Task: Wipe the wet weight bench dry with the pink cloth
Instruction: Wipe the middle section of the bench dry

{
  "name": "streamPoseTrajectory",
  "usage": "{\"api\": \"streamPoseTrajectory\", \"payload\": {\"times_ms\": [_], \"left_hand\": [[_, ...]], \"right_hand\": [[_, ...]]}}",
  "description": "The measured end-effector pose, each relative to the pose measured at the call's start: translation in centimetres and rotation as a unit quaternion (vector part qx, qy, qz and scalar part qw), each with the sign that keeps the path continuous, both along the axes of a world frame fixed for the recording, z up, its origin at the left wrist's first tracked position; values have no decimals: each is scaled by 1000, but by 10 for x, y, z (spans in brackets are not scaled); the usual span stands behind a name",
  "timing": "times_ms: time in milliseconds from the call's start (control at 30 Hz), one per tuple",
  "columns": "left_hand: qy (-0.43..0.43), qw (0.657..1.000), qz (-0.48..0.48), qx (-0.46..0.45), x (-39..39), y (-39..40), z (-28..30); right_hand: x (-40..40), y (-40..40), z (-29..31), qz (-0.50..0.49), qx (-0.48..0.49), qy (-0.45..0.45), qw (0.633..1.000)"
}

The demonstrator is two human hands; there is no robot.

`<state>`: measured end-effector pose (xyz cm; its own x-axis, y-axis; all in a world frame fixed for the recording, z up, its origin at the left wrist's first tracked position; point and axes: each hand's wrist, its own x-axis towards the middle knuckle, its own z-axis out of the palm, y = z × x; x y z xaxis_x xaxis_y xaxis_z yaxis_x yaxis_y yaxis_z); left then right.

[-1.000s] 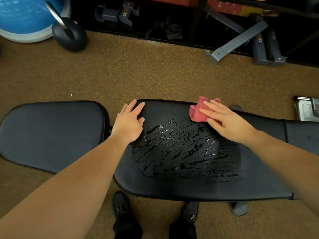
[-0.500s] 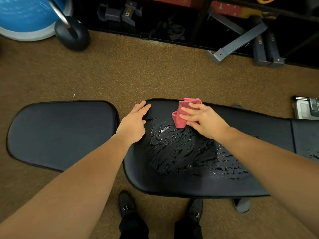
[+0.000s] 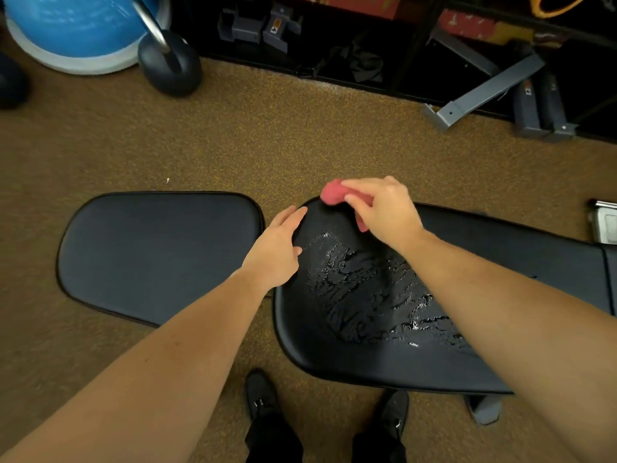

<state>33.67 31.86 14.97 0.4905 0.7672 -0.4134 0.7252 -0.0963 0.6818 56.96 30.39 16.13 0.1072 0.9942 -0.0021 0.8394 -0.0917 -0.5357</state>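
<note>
The black weight bench lies across the view in two pads: a dry left pad and a right pad. Beaded water covers the middle of the right pad. My right hand grips the bunched pink cloth at the far left corner of the right pad, and most of the cloth is hidden under my fingers. My left hand rests flat with straight fingers on the left edge of the wet pad.
Brown carpet surrounds the bench. A blue exercise ball and a dark kettlebell stand at the far left. Grey metal brackets and dark racks line the back. My shoes are under the near edge.
My right hand has slid the pink cloth leftward along the far edge of the wet pad to its far left corner. My left hand stays on the pad's left edge.
</note>
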Motion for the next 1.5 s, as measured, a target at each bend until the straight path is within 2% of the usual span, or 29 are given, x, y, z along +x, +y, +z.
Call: {"api": "streamPoseTrajectory", "payload": {"times_ms": [133,233,267,367,467,600,833,1300,1500], "left_hand": [[-8,1000,20,-18,-13,3,-1],[-19,999,29,-39,-19,3,-3],[-20,998,29,-46,-20,2,-3],[-46,994,57,-83,-23,1,-3],[-76,985,104,-113,-28,1,-1],[-86,978,163,-96,-31,0,4],[-126,960,237,-84,-36,-6,8],[-86,970,219,-57,-50,-12,17],[-89,975,191,-67,-51,-18,21]], "right_hand": [[28,16,32,-85,-9,-35,996],[37,7,23,-78,-141,-140,977],[32,-1,13,-58,-169,-148,973],[10,-22,-16,-5,-140,-108,984],[-4,-22,-25,40,-104,-119,987],[-22,-20,-25,117,-89,-132,980],[-64,-34,-33,213,-75,-93,970],[-122,-78,-25,349,-156,-111,918],[-137,-118,-19,394,-155,-79,903]]}}
